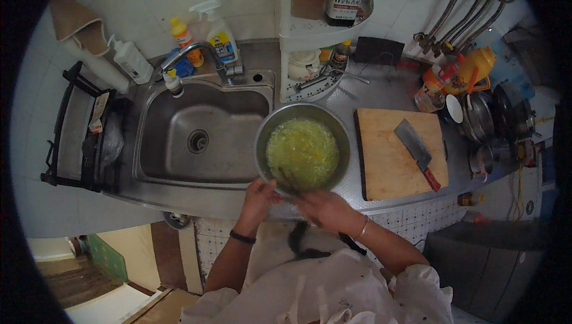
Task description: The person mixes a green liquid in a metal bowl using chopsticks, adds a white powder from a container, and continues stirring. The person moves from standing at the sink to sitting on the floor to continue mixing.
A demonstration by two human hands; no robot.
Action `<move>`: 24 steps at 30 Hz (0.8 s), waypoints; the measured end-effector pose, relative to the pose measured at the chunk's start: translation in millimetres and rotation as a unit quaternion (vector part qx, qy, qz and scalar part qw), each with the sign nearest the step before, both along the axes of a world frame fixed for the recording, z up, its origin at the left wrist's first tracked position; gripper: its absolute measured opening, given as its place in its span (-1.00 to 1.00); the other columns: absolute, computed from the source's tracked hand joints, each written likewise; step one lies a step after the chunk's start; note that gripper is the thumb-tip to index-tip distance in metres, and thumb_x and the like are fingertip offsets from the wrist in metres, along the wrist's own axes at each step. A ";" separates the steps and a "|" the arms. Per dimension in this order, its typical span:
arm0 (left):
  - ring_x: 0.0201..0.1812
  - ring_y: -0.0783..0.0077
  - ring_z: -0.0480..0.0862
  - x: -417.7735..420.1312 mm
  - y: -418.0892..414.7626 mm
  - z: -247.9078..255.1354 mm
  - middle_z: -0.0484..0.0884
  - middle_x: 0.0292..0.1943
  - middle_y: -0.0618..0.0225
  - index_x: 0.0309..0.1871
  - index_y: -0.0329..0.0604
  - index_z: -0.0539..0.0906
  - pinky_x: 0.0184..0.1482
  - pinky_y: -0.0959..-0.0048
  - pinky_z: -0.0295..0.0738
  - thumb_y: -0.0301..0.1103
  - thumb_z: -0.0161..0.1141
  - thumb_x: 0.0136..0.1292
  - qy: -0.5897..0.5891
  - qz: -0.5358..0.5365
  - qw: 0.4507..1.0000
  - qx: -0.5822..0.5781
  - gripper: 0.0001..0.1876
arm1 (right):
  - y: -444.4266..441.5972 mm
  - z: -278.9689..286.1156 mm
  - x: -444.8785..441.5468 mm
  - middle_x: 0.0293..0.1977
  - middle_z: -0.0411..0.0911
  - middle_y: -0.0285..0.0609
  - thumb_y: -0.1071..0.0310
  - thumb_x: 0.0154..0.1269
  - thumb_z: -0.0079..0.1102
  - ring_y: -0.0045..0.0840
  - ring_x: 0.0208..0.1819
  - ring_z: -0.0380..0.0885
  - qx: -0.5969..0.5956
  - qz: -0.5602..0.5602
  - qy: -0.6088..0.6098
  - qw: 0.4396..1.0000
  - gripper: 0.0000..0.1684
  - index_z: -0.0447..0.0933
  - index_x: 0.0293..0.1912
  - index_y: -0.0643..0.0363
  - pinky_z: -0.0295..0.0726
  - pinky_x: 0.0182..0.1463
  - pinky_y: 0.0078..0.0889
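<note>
A round metal bowl (340,120) stands on the steel counter, just right of the sink, and holds a wet yellow-green mixture (304,150). My left hand (262,196) grips the bowl's near rim, its thumb on the edge. At the near right rim, my right hand (324,208) is closed on thin dark sticks, probably chopsticks (286,179), whose far ends dip into the mixture and look blurred. The fingers of the right hand are partly hidden beneath it.
A steel sink (214,141) with a faucet (214,56) lies left of the bowl. To the right, a cleaver (413,143) rests on a wooden cutting board (380,158). Behind stands a white corner shelf (324,40) with bottles. Pots (480,118) crowd the far right; a black rack (67,145) stands left.
</note>
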State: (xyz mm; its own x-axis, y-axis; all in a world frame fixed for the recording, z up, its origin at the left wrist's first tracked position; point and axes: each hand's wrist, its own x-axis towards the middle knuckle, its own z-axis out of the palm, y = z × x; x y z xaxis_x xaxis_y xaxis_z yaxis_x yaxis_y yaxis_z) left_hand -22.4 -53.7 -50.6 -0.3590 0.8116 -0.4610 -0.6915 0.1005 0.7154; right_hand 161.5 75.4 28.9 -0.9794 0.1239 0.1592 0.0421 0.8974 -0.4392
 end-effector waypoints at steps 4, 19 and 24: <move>-0.45 0.50 0.63 0.3 -0.6 3.3 0.64 -0.31 0.33 -0.09 -0.23 0.55 -0.39 0.47 0.61 -0.32 0.11 0.34 0.026 0.013 0.999 -0.030 -0.80 | 26.2 5.1 -1.2 -0.32 0.47 -0.11 0.32 0.07 0.18 -0.29 -0.27 0.52 0.049 -0.092 -0.016 0.994 -0.71 0.50 -0.18 0.20 0.56 -0.26 -0.23; -0.42 0.45 0.68 -0.2 -1.0 -0.7 0.65 -0.33 0.34 -0.15 -0.20 0.54 -0.42 0.47 0.64 -0.35 0.12 0.34 0.013 0.002 1.000 -0.029 -0.87 | 0.6 16.4 14.2 -0.37 0.45 -0.14 0.28 0.20 0.16 -0.28 -0.35 0.57 -0.012 -0.043 -0.011 0.999 -0.75 0.47 -0.16 0.19 0.58 -0.37 -0.29; -0.43 0.46 0.68 0.1 0.3 4.3 0.66 -0.31 0.33 -0.17 -0.19 0.54 -0.42 0.47 0.63 -0.35 0.12 0.34 0.011 0.013 0.999 -0.034 -0.88 | 15.7 8.7 9.8 -0.34 0.48 -0.13 0.29 0.20 0.15 -0.29 -0.33 0.57 0.017 -0.085 0.015 0.996 -0.75 0.48 -0.15 0.19 0.59 -0.35 -0.28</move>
